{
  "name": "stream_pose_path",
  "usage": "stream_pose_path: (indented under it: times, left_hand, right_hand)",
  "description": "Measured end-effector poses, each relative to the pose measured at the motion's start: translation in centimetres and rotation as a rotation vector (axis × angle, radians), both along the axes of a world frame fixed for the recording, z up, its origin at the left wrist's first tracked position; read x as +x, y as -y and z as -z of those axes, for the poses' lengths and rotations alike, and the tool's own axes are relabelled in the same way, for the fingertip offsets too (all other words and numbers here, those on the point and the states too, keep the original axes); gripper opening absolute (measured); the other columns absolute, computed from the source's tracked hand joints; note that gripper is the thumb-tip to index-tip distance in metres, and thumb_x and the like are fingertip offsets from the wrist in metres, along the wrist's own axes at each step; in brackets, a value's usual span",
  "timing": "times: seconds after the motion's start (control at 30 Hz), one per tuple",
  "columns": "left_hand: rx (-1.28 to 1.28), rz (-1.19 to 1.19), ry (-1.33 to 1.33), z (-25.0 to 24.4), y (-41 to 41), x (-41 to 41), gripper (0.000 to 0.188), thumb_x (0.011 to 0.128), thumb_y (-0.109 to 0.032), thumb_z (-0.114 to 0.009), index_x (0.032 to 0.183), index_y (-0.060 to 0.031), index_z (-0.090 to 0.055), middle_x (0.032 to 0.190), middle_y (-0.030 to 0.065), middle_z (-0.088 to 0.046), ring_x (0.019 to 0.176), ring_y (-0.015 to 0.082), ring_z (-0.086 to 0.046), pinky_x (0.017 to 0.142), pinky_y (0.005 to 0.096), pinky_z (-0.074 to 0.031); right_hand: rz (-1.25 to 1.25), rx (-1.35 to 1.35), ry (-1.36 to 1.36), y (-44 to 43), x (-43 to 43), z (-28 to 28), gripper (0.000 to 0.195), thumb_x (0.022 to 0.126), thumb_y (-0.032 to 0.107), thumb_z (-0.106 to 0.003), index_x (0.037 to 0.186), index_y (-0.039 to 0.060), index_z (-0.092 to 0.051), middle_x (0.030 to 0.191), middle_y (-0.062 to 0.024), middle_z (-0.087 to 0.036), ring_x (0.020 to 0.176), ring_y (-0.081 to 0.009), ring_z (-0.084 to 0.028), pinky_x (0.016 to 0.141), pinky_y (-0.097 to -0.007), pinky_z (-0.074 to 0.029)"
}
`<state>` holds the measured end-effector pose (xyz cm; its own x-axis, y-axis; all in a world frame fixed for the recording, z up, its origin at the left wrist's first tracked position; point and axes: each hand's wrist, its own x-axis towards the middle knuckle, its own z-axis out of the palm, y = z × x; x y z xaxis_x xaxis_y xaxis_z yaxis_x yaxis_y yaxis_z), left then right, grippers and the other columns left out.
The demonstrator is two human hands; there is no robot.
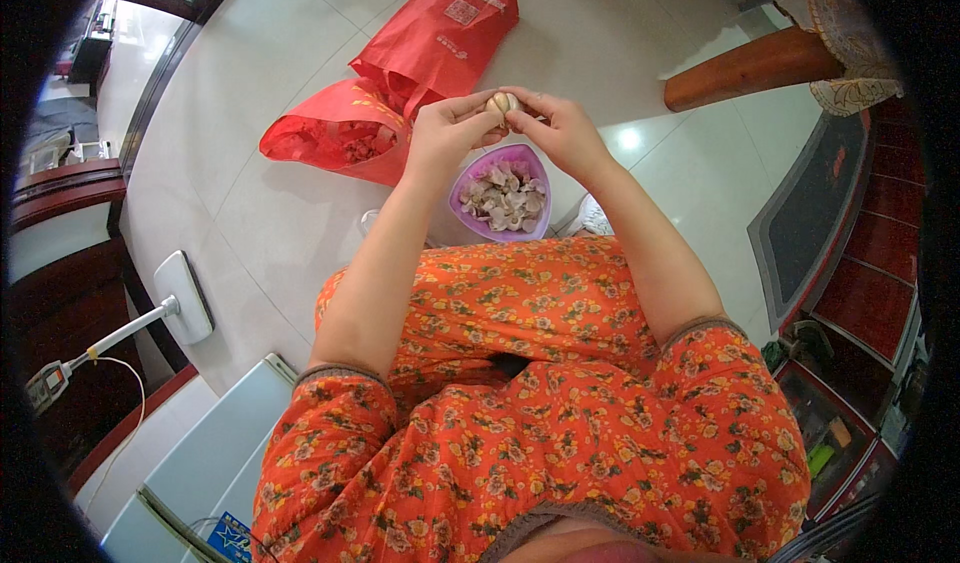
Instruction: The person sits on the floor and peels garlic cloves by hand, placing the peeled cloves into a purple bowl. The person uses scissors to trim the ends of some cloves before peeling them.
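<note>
A pale garlic bulb [503,103], its separate cloves showing, is pinched between the fingertips of both hands. My left hand [455,128] grips it from the left, thumb along its lower side. From the right, my right hand [556,126] holds it with thumb and forefinger. Below my hands, a purple rounded-triangular plastic bowl [455,197] sits in front of my knees. Papery garlic skins [504,197] fill much of it; whether cloves lie beneath them is hidden.
Beyond my left hand stands an open red bag [330,132] with reddish contents, touching another red bag [450,30] that bears writing. A wooden table leg [750,68] is at the upper right, near a dark mat [814,210]. A white-headed pole [184,297] stands at left.
</note>
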<state>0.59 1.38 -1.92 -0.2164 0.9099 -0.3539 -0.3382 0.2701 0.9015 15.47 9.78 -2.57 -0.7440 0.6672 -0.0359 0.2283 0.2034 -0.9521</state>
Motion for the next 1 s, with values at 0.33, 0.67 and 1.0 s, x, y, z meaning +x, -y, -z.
stream_pose_path:
  times: [0.33, 0.67, 1.0]
  left_hand:
    - [0.027, 0.052, -0.044, 0.2, 0.2, -0.4, 0.036, 0.080, -0.014, -0.064, 0.110, 0.0051, -0.057, 0.095, 0.0100, -0.063, 0.080, 0.0158, -0.063, 0.071, 0.0253, -0.053]
    - [0.009, 0.064, -0.170, 1.1, 0.4, -0.5, 0.029, 0.074, -0.010, -0.063, 0.096, 0.0089, -0.063, 0.076, 0.0060, -0.063, 0.067, 0.0086, -0.058, 0.061, 0.0212, -0.048]
    - [-0.028, 0.131, -0.329, 1.9, 0.3, -0.8, 0.028, 0.076, -0.009, -0.061, 0.098, 0.0078, -0.062, 0.080, 0.0077, -0.063, 0.070, 0.0120, -0.061, 0.063, 0.0244, -0.052]
  right_hand:
    - [-0.021, 0.098, -0.014, 0.2, 0.0, 0.2, 0.032, 0.084, 0.015, -0.055, 0.112, 0.0006, -0.056, 0.090, -0.0169, -0.063, 0.075, -0.0209, -0.062, 0.067, -0.0298, -0.047]
    - [-0.119, 0.243, -0.007, 0.6, 0.1, -0.3, 0.034, 0.081, 0.014, -0.057, 0.113, 0.0021, -0.056, 0.091, -0.0183, -0.063, 0.080, -0.0297, -0.062, 0.070, -0.0333, -0.048]
    - [-0.137, 0.321, 0.006, 0.7, 0.2, 0.1, 0.038, 0.077, 0.015, -0.060, 0.113, 0.0019, -0.056, 0.086, -0.0183, -0.063, 0.073, -0.0287, -0.062, 0.066, -0.0330, -0.048]
